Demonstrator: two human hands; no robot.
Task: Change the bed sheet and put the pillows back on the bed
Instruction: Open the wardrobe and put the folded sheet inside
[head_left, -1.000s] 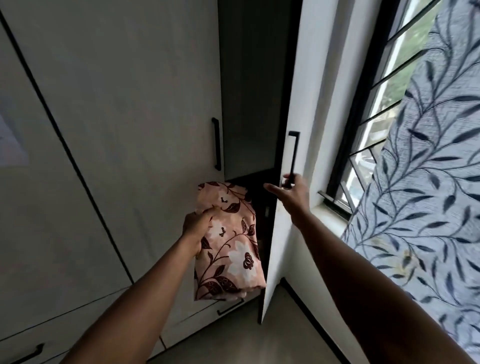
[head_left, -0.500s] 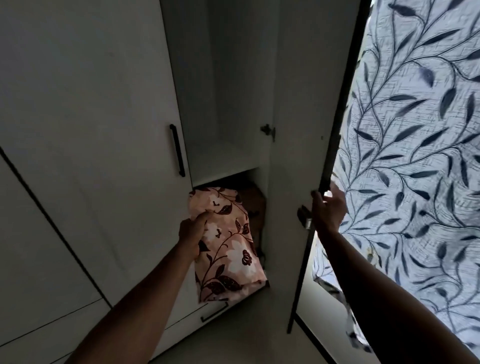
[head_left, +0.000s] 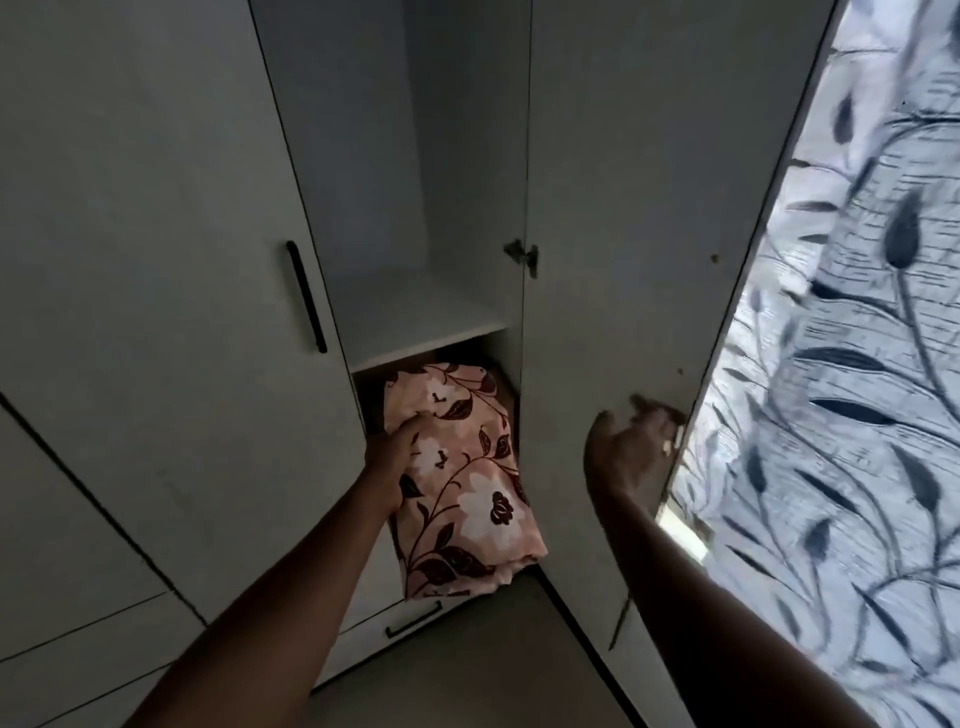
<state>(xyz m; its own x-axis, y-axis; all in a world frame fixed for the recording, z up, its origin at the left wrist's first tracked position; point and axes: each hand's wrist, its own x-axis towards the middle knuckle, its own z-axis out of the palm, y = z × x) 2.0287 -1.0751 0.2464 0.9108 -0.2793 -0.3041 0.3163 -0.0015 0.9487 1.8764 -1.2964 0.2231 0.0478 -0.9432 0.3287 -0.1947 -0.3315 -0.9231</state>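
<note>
A folded pink bed sheet (head_left: 467, 483) with dark floral print hangs at the mouth of the wardrobe's lower compartment, its top end just under the shelf. My left hand (head_left: 392, 457) grips its left edge. My right hand (head_left: 631, 449) is off the open wardrobe door (head_left: 639, 208), fingers loosely spread near the door's outer edge, holding nothing.
The white wardrobe has a closed door with a black handle (head_left: 306, 296) on the left, a bare shelf (head_left: 415, 317) inside, and a drawer (head_left: 413, 621) below. A leaf-print curtain (head_left: 857, 364) hangs at right. Floor lies below.
The wardrobe door swung wide open to the right and my right hand let go of its edge. My left hand moved the sheet up toward the lower compartment.
</note>
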